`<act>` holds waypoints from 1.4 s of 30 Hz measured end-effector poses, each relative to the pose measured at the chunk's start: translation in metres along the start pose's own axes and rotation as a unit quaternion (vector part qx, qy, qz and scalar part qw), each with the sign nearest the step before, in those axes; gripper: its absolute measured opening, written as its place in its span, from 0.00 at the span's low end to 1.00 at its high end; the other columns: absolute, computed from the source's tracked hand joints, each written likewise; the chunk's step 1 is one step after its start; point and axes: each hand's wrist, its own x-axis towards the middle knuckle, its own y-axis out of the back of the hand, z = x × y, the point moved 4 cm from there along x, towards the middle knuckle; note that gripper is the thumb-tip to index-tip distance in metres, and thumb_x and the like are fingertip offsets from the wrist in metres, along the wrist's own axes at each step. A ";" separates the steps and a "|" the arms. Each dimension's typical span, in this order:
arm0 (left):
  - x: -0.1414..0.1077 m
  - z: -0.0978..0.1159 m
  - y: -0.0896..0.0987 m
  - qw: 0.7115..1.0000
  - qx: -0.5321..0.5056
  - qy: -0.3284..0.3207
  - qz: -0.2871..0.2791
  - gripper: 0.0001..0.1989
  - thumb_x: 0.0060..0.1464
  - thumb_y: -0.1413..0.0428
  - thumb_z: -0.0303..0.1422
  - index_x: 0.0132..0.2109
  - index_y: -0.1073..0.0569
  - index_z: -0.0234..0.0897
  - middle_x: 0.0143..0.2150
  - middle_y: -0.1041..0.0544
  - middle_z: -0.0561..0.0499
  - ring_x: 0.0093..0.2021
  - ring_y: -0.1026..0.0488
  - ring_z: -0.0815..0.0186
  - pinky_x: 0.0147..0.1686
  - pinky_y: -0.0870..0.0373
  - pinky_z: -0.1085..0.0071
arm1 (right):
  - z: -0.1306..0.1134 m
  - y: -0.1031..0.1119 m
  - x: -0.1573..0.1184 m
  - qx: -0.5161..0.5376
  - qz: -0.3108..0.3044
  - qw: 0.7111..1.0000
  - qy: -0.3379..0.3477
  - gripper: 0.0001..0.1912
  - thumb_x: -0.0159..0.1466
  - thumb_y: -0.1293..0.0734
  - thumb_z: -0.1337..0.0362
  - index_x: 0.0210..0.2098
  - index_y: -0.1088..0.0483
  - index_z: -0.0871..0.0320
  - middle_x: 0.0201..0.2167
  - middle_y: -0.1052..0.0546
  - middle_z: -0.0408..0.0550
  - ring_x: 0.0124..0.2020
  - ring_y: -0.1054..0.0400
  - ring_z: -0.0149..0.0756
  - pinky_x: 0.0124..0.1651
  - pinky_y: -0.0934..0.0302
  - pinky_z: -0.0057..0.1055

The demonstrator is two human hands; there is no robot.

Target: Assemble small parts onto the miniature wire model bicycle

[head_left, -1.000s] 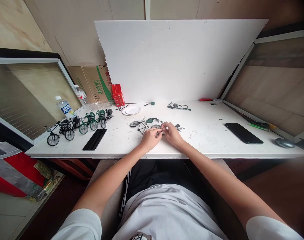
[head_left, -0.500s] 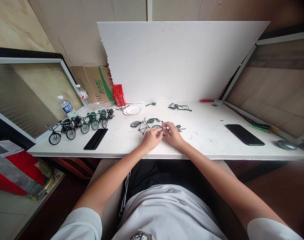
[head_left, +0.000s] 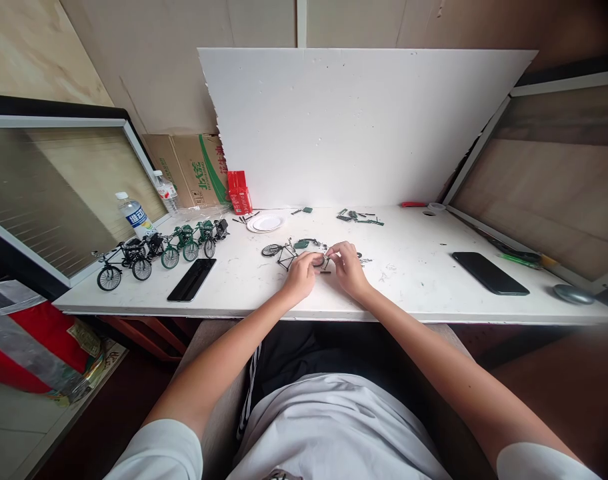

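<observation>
In the head view, the left hand and right hand meet at table centre, fingers curled and pinching a small bicycle part, too tiny and hidden to identify. The half-built bicycle frame lies at ten o'clock from the left hand.

Both hands meet over the middle of the white counter: the left hand and right hand pinch a small dark part between their fingertips, too tiny to make out. Just beside them lies a half-built bike frame. A row of finished green model bikes stands off to the left next to a black phone, with another phone well apart on the right.
</observation>
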 end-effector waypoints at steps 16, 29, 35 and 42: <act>0.005 0.000 0.000 0.996 -0.045 0.069 -0.025 0.10 0.66 0.37 0.40 0.44 0.18 0.38 0.42 0.14 0.46 0.44 0.18 0.60 0.45 0.23 0.65 | -0.008 -0.002 -0.001 -0.002 -0.019 0.999 0.035 0.10 0.79 0.40 0.61 0.43 0.27 0.50 0.43 0.25 0.54 0.48 0.32 0.50 0.52 0.35 0.50; 0.004 -0.008 0.013 0.990 -0.053 0.098 0.090 0.10 0.67 0.38 0.40 0.48 0.19 0.38 0.47 0.14 0.43 0.44 0.18 0.61 0.44 0.23 0.66 | 0.004 -0.011 -0.005 -0.075 -0.097 0.992 -0.020 0.09 0.75 0.37 0.62 0.46 0.23 0.53 0.47 0.22 0.57 0.51 0.32 0.54 0.54 0.35 0.53; 0.003 -0.010 0.015 0.986 -0.064 0.109 0.105 0.11 0.68 0.39 0.40 0.50 0.21 0.38 0.47 0.14 0.42 0.48 0.17 0.61 0.44 0.25 0.67 | 0.001 -0.017 -0.009 -0.121 -0.175 0.977 0.004 0.07 0.71 0.29 0.57 0.41 0.19 0.51 0.45 0.20 0.56 0.55 0.33 0.58 0.57 0.35 0.56; 0.003 -0.005 0.017 0.987 -0.053 0.094 0.115 0.10 0.69 0.40 0.40 0.50 0.22 0.38 0.47 0.15 0.44 0.45 0.20 0.63 0.44 0.26 0.67 | 0.008 -0.014 -0.006 -0.092 -0.135 0.986 -0.043 0.09 0.74 0.33 0.59 0.38 0.23 0.52 0.41 0.17 0.55 0.53 0.29 0.57 0.55 0.35 0.54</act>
